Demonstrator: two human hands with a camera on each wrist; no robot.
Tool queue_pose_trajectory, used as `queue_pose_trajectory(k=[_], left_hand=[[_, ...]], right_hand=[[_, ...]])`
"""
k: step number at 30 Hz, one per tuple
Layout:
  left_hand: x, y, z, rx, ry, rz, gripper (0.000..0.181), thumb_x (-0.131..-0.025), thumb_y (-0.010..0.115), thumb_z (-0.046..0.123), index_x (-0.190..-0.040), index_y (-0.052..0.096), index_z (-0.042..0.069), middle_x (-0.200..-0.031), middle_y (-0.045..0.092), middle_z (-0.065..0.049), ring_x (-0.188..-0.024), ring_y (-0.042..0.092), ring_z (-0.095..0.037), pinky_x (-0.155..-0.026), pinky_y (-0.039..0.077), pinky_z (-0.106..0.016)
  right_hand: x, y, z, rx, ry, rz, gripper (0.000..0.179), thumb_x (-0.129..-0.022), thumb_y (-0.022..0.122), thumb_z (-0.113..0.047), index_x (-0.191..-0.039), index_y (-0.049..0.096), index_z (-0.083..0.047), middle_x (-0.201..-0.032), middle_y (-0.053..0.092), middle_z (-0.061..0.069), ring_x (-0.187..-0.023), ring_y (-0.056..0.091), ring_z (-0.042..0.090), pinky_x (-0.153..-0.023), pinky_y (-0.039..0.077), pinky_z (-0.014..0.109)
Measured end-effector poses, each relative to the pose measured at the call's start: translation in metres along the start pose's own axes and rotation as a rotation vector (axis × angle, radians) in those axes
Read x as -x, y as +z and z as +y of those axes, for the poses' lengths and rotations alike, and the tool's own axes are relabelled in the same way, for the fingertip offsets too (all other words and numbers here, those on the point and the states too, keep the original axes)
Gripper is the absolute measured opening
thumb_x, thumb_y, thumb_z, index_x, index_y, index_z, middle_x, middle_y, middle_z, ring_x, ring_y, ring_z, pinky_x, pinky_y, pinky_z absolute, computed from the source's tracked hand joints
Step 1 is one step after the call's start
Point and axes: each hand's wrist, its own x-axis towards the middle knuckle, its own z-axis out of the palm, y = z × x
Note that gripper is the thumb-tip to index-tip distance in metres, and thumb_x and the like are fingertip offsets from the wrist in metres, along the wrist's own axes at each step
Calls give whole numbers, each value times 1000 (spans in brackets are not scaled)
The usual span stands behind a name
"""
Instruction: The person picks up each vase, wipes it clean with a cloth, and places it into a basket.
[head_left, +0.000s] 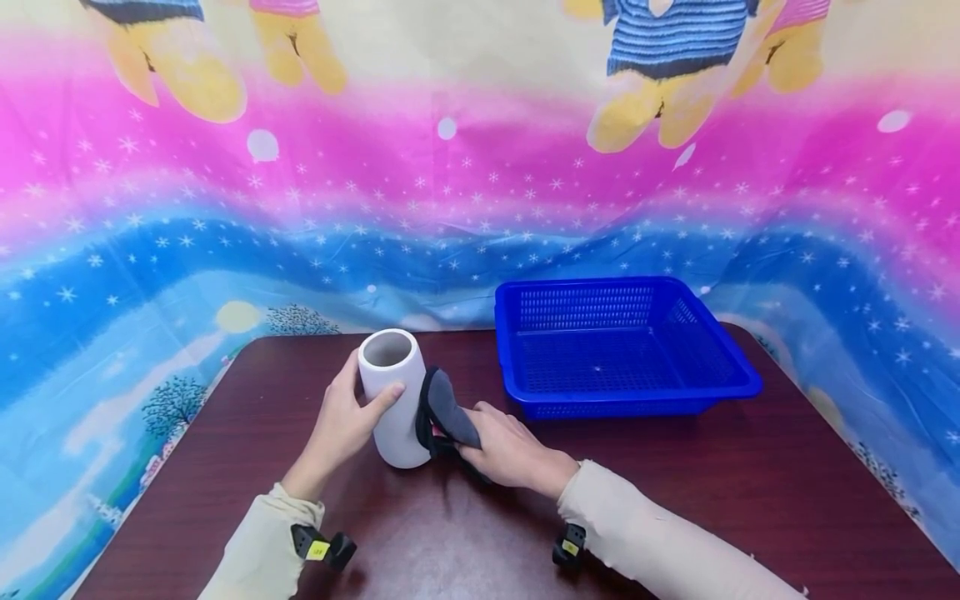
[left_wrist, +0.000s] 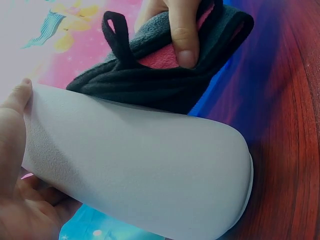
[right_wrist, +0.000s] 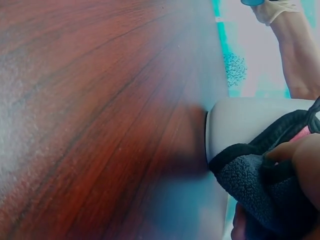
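Note:
A white, open-topped vase (head_left: 401,417) stands slightly tilted near the middle of the table. My left hand (head_left: 341,417) grips it near the rim, the thumb lying across the front and the fingers round the far side. In my right hand (head_left: 510,446) is a folded dark grey cloth (head_left: 450,408) with black edging and a hanging loop. The cloth lies against the vase's right side. The left wrist view shows pink-red fabric inside the cloth (left_wrist: 150,85) beside the right thumb. From the right wrist, the vase's base (right_wrist: 217,132) appears close over the wood.
A blue plastic basket (head_left: 622,404) with perforated walls stands at the back right of the dark red-brown table (head_left: 637,517). Behind the table hangs a printed cloth backdrop (head_left: 450,183) in pink and blue. Each wrist wears a small black camera (head_left: 322,546).

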Motion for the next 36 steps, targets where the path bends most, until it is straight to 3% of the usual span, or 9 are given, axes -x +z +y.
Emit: queue_pose_trajectory(k=[7, 18, 36], left_hand=[[0, 0, 1, 5, 2, -1, 64, -91, 75, 28, -146, 47, 13, -133, 62, -14, -116, 62, -30, -95, 54, -55], [0, 0, 1, 4, -8, -4, 65, -91, 75, 29, -147, 46, 14, -134, 62, -13, -117, 62, -30, -95, 54, -55], [2, 0, 3, 11, -13, -9, 65, -92, 74, 29, -148, 45, 15, -135, 62, -13, -118, 61, -30, -97, 53, -55]], right_hand=[[1, 1, 1, -4, 11, -26, 9, -91, 71, -22, -96, 64, -21, -86, 59, -2, -76, 55, 12, -57, 44, 26], [3, -1, 1, 17, 2, -76, 10, -91, 71, -20, -96, 64, -24, -84, 59, -4, -79, 56, 12, -58, 44, 28], [4, 2, 0, 46, 12, -73, 12, -90, 71, -19, -99, 65, -24, -83, 57, -3, -79, 54, 13, -56, 43, 28]])
